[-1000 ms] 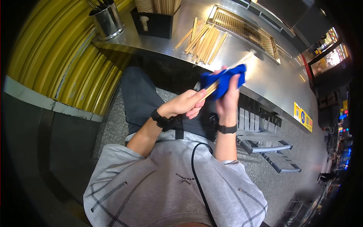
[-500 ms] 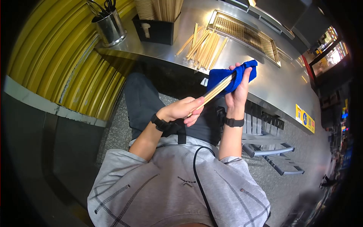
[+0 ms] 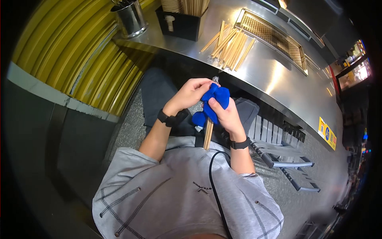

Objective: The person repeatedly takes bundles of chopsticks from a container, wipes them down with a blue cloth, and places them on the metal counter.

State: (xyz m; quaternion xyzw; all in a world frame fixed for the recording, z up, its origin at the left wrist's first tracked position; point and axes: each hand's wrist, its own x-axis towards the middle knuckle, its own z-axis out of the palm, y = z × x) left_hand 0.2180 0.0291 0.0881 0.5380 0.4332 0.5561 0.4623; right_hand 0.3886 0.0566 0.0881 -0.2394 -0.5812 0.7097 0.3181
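Note:
A small bundle of chopsticks (image 3: 208, 135) stands in front of my lap, with a bright blue cloth (image 3: 211, 107) wrapped around its middle and upper part. My right hand (image 3: 227, 115) is closed around the cloth and the sticks inside it, thumb on top. At the cloth's upper edge, the fingers of my left hand (image 3: 191, 95) are bent against the fabric beside the shiny ends of the bundle; its fingertips are partly hidden. The lower ends of the chopsticks stick out below the cloth towards my shirt.
More chopsticks (image 3: 234, 47) lie in a loose pile on the steel counter (image 3: 270, 75). Behind them is a wire grate (image 3: 270, 36). A black holder (image 3: 181, 26) with stacked cups and sticks stands beside a metal canister (image 3: 130, 20). A grey slatted chair (image 3: 274, 139) is at the right.
Both hands have come closer together and the bundle has turned more upright. My left hand has moved from the bare lower sticks up to the cloth's top. The camera view has shifted slightly.

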